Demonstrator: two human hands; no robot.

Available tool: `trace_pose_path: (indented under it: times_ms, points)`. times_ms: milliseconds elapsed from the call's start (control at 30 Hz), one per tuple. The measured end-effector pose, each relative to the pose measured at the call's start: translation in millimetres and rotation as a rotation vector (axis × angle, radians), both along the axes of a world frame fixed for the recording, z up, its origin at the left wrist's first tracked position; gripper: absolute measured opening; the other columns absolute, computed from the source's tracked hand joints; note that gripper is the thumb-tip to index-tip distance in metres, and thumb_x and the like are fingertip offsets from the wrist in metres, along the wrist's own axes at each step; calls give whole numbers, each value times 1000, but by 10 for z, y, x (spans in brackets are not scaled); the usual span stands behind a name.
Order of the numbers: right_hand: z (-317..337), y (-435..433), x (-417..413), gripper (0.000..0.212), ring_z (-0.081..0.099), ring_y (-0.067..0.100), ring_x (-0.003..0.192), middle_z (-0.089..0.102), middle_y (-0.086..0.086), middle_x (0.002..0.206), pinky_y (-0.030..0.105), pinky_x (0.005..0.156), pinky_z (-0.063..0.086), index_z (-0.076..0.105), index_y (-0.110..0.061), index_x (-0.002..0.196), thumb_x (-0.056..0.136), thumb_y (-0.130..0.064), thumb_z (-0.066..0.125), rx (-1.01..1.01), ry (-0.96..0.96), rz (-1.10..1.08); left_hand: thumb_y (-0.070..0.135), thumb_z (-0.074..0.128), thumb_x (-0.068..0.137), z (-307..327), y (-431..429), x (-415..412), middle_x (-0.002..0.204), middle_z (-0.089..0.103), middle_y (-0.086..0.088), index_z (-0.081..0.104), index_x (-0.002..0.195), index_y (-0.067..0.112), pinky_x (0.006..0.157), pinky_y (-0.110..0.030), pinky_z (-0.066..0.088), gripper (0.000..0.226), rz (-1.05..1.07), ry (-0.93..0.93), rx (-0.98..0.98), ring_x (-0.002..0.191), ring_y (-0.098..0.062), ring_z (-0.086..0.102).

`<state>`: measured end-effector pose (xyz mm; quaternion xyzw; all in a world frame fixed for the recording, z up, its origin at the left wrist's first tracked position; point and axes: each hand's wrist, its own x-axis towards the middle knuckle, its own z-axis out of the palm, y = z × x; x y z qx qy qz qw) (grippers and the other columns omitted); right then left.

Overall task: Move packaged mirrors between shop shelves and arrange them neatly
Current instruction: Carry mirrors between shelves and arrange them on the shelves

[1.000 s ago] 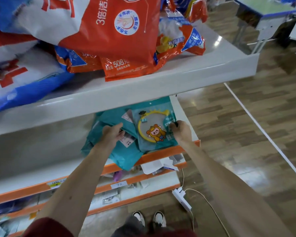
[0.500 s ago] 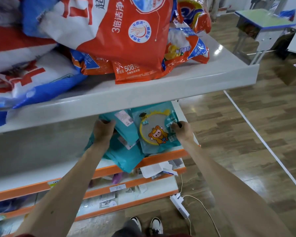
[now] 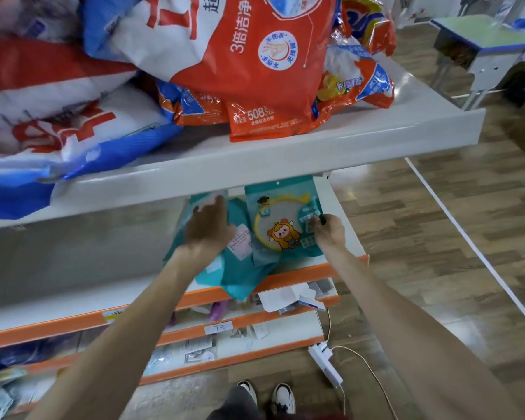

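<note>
Left hand [image 3: 208,228]: reaches forward under the upper shelf, back upward, and lies over the teal packets. It is blurred, so whether the fingers grip a packet cannot be told.
Right hand [image 3: 331,233]: fingers curled, pinching the right edge of the mirror packet.
Mirror packet [image 3: 281,228]: a teal sleeve with a yellow round frame and a cartoon figure on its face. It lies flat at the right end of the orange-edged shelf, on top of the teal packets, with its far end under the upper shelf.
Teal packets [image 3: 240,277]: a loose, uneven heap just left of and beneath the mirror packet. Some show white labels, and one corner hangs over the shelf's front edge.
Orange-edged shelf [image 3: 325,268]: white board with an orange front strip, carrying the packets at its right end.
Upper shelf [image 3: 285,156]: white, directly above the hands.
Detergent bags [image 3: 255,56]: red, orange, blue and white, piled on the upper shelf.
Lower shelves [image 3: 255,359]: two more orange-edged boards holding small packets and papers.
Price tag [image 3: 218,328]: white, on the front strip of a lower shelf.
Power strip [image 3: 325,359]: white, on the wooden floor beside the shelf foot, with a cable trailing from it.
Shoes [image 3: 267,395]: white and dark, at the bottom edge.
Desk [image 3: 482,40]: far right, well apart from the shelves.
</note>
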<state>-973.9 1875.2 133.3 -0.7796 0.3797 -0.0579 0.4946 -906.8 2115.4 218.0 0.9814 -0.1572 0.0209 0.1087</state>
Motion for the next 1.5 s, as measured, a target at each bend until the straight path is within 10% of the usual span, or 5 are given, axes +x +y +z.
trace_pose_path:
  times_ms: [500, 633, 767, 1000, 1500]
  points:
    - [39, -68, -127, 25, 55, 15, 63, 58, 2, 75, 24, 50, 38, 58, -9, 87, 102, -25, 48, 12, 20, 16, 28, 62, 74, -683, 653, 212, 102, 60, -8, 61, 106, 17, 83, -44, 51, 33, 236, 289, -220, 96, -30, 58]
    - [44, -111, -55, 18, 65, 23, 76, 66, 8, 88, 36, 70, 55, 66, -8, 96, 97, -25, 59, 112, 5, 15, 50, 75, 60, -792, 976, 309, 101, 60, -15, 53, 109, 1, 62, -35, 54, 72, 389, 466, -284, 82, -27, 62]
    - [108, -149, 2, 13, 66, 26, 86, 66, 10, 98, 39, 79, 57, 64, -9, 105, 95, -18, 64, 263, 18, -2, 21, 75, 80, -633, 938, 243, 73, 66, -9, 65, 88, 0, 44, -23, 40, 24, 418, 498, -485, 56, -17, 58]
    - [334, -141, -46, 9, 70, 28, 70, 70, 19, 88, 32, 56, 58, 64, 3, 95, 91, -3, 58, 333, 108, 39, 16, 78, 80, -568, 1071, 326, 76, 62, -20, 67, 80, -4, 70, -47, 49, 23, 568, 632, -879, 70, -28, 55]
    - [688, 408, 184, 23, 65, 22, 62, 65, 10, 74, 30, 53, 53, 58, -8, 71, 93, -9, 53, 210, -125, 103, 14, 71, 87, -219, 1588, -4, 55, 66, -11, 66, 95, 3, 34, -20, 45, 15, 825, 407, -1227, 37, -17, 60]
